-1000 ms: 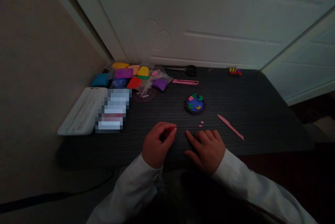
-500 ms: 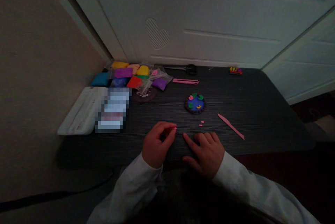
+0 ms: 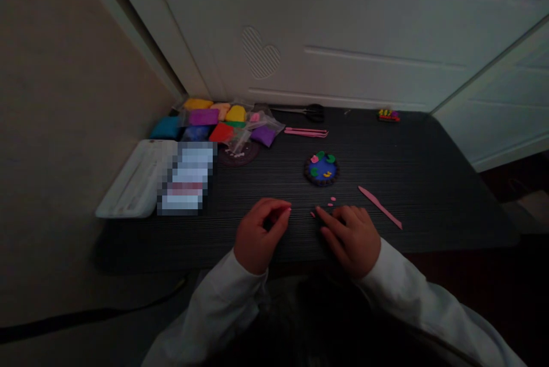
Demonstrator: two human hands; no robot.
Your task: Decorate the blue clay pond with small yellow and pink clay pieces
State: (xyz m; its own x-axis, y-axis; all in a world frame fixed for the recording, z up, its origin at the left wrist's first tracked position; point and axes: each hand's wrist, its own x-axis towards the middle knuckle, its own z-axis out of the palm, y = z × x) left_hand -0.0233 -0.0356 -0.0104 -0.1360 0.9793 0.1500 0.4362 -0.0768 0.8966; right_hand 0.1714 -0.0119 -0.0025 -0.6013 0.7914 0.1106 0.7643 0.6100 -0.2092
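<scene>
My left hand (image 3: 262, 234) is closed in a pinch, with a bit of pink clay (image 3: 289, 210) between thumb and forefinger. Over the dark table, my right hand (image 3: 352, 236) has its forefinger stretched out and the other fingers loosely bent, holding nothing. A small flattened pink clay piece (image 3: 313, 214) lies just left of that fingertip. Two more pink pieces, one of them an oval (image 3: 333, 199), rest slightly farther back. Behind them sits a round clay pond (image 3: 322, 169), blue with a dark brown rim, green leaves, a pink flower and yellow shapes.
A pink clay knife (image 3: 380, 207) lies to the right. Pink tweezers (image 3: 306, 132) and scissors (image 3: 306, 111) are at the back. Bagged coloured clay (image 3: 203, 117), a white case (image 3: 131, 181) and a blurred-out screen (image 3: 187, 179) occupy the left. A small colourful model (image 3: 388, 115) stands back right.
My right hand has moved right and a little away from me; a small pink piece now shows on the table by its fingertip. My left hand keeps its pinch in place.
</scene>
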